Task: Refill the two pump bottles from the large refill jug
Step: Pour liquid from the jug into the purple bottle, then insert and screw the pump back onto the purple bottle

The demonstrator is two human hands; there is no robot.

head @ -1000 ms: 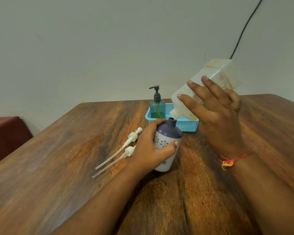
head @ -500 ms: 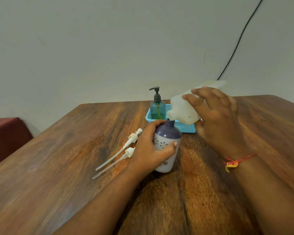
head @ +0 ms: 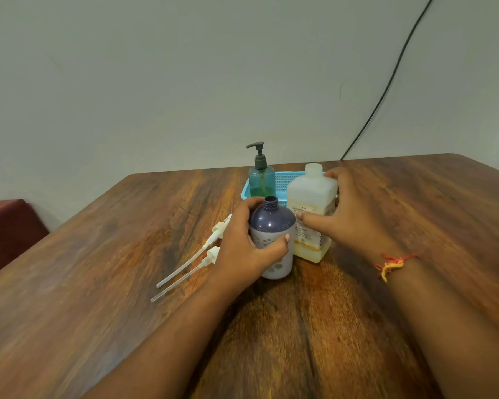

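The jug [head: 311, 194] stands upright and uncapped on the table [head: 98, 283], just right of the purple bottle [head: 272, 223], with the right hand [head: 355, 214] wrapped round it. The left hand [head: 242, 249] grips the open-necked bottle. Pouring here looks finished, but both pumps [head: 211, 249] lie loose, so refitting is left.

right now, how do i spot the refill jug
On the wooden table, find the blue basket at the far edge. Before it stands the refill jug, gripped by the right hand. It alone is square, cloudy white and paper-labelled, unlike the purple bottle.
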